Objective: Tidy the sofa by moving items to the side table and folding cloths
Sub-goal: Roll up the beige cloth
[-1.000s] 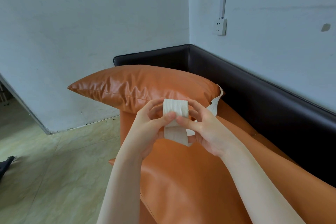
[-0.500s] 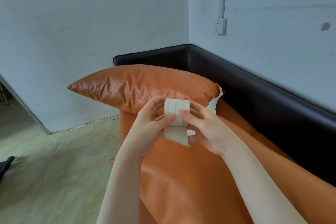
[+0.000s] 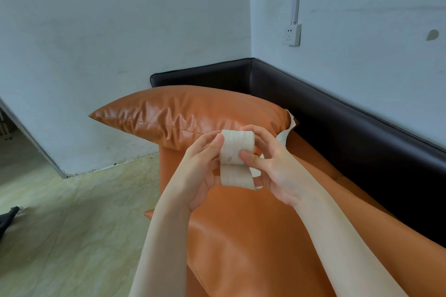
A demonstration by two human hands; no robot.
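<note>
A narrow white cloth strip (image 3: 235, 152) is partly rolled up, held in the air over the orange sofa seat (image 3: 253, 236). My left hand (image 3: 200, 166) grips the roll from the left, thumb on its upper edge. My right hand (image 3: 270, 164) grips it from the right, thumb pressed on its front. The loose end of the strip hangs down between my palms, and another part trails back to the right behind my right hand, beside an orange cushion (image 3: 193, 116).
The sofa has a black backrest (image 3: 350, 123) along the wall corner. A second orange cushion (image 3: 241, 248) lies under my forearms. Tiled floor (image 3: 72, 224) lies to the left, with a dark object (image 3: 7, 219) at its edge. A wall socket (image 3: 292, 34) sits above.
The roll has risen slightly and turned between my hands. My left thumb has moved from its front up to its top edge; my right thumb now presses the front.
</note>
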